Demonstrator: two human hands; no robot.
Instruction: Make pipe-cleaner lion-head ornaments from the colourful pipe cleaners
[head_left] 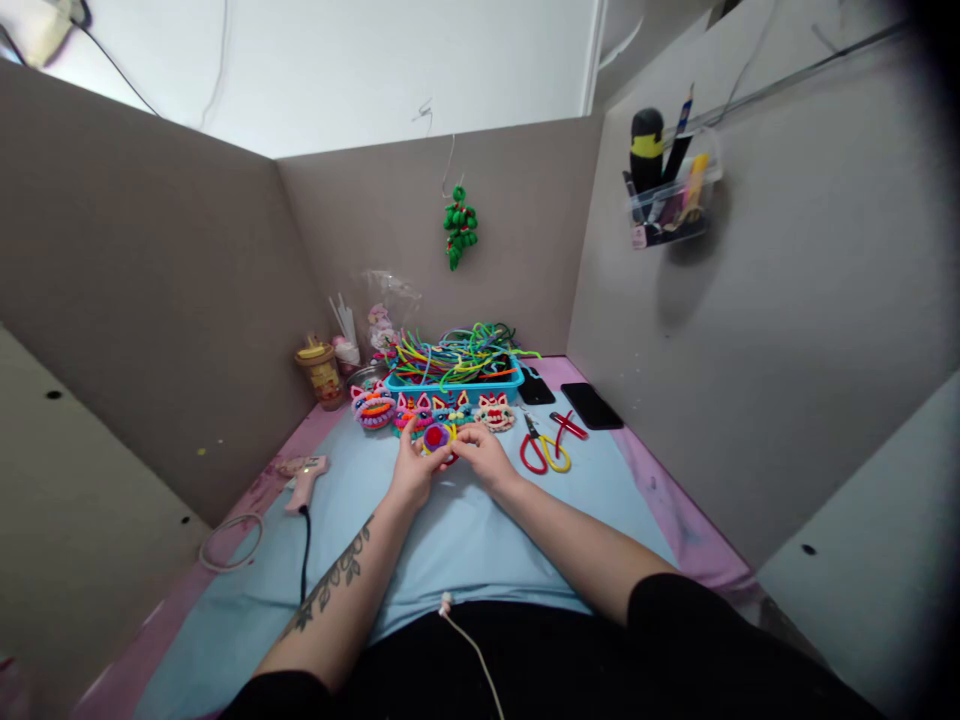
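A small round pipe-cleaner piece (436, 437) in purple, red and yellow is held between my two hands, low over the light blue cloth. My left hand (412, 468) grips its left and lower side with thumb and fingers. On its right edge, my right hand (484, 454) is closed in a pinch at the yellow strand. Just behind the hands stands a row of several fuzzy animal heads, among them a purple and orange head (373, 407) and a cream and red head (494, 412). The fingers partly hide the piece and the heads in the middle.
A blue basket (405, 390) full of pipe cleaners (457, 352) stands behind the heads. Scissors (545, 452), a red tool (568, 426) and a black phone (592, 406) lie at right. At left are a pink glue gun (304, 484) with its cord and a lidded cup (325, 376).
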